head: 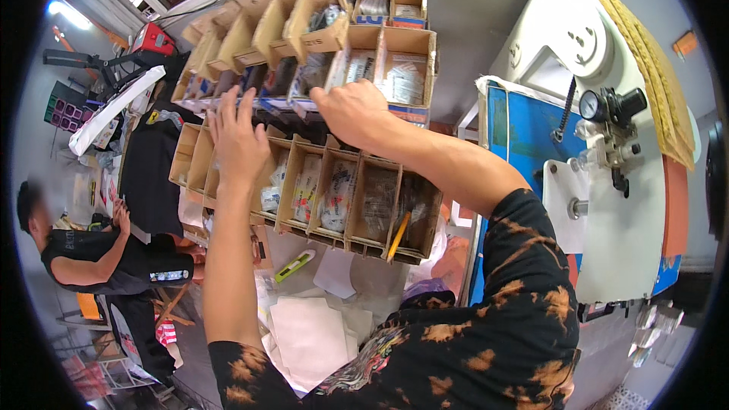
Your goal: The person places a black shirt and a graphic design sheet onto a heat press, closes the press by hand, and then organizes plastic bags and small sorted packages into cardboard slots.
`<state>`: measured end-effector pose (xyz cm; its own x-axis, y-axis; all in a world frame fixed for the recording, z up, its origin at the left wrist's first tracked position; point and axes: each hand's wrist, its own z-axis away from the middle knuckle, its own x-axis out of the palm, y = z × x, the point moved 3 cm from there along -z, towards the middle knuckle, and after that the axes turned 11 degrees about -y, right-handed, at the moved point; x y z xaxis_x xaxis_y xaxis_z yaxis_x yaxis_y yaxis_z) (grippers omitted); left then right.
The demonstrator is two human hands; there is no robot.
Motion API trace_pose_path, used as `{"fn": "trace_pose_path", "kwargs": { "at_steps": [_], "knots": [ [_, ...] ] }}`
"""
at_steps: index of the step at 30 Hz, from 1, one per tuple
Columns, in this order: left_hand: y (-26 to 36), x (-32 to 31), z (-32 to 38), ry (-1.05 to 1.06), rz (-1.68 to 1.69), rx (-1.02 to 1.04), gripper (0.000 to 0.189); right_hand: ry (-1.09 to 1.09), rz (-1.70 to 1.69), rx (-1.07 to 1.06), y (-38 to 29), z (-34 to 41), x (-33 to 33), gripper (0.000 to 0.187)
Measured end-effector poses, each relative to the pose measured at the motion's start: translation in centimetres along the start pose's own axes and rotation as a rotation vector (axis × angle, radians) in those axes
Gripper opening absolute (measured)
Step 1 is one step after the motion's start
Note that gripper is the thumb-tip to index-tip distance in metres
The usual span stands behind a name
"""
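My left hand hovers over the left part of the cardboard divider rack with its fingers apart, and nothing shows in it. My right hand is at the front edge of the upper row of cardboard bins. Its fingers curl downward and their tips are hidden, so a hold cannot be told. Below both hands runs the lower cardboard divider rack. Its compartments hold printed clear plastic packets. A yellow pencil-like tool leans out of the rightmost compartment.
A green utility knife and a stack of pale paper sheets lie before me. On the right stands a white machine with a pressure gauge, beside a blue panel. A co-worker is at the left, near black cloth.
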<state>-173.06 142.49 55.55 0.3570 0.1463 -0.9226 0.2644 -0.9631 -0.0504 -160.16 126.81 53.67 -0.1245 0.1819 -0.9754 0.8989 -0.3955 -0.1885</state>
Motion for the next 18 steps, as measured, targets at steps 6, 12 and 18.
{"fn": "trace_pose_path", "kwargs": {
  "at_steps": [6, 12, 18],
  "knots": [
    [-3.1, -3.3, 0.2, -0.043, -0.2, -0.082, 0.054, 0.127, -0.008, -0.123, -3.9, 2.1, -4.4, 0.012],
    [-7.0, -9.3, 4.8, 0.025, -0.112, -0.02, 0.031, 0.22, 0.001, -0.261, -9.9, 4.3, -5.8, 0.015],
    [-8.1, -9.5, 11.2, 0.036, -0.099, -0.095, 0.029, 0.214, 0.018, -0.411, -13.6, 7.9, -6.9, 0.019]
  ]
}}
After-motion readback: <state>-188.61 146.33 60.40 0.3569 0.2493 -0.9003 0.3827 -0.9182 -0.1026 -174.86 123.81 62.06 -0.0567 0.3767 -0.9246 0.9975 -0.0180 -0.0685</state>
